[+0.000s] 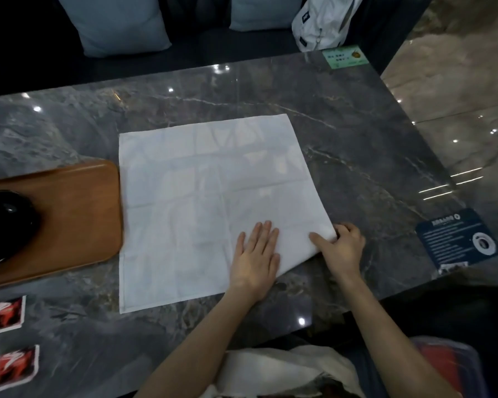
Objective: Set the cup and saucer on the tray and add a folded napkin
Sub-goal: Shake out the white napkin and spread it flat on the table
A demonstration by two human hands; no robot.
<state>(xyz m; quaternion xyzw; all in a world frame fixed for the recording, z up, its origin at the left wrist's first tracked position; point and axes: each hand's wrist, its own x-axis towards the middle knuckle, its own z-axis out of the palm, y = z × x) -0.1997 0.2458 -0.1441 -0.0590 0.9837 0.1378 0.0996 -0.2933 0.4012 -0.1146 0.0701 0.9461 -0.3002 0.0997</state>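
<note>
Now we fold: our left hand [256,254] lies flat, fingers spread, on the napkin [207,196]; our right hand [341,242] pinches its corner, ready to carry it across.

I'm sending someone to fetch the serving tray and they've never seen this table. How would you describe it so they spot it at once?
Start at the dark marble table and find the white napkin spread flat in its middle. The tray lies just beyond the napkin's left edge: a brown wooden board with rounded corners, the only wooden thing there, carrying dark crockery.
</note>
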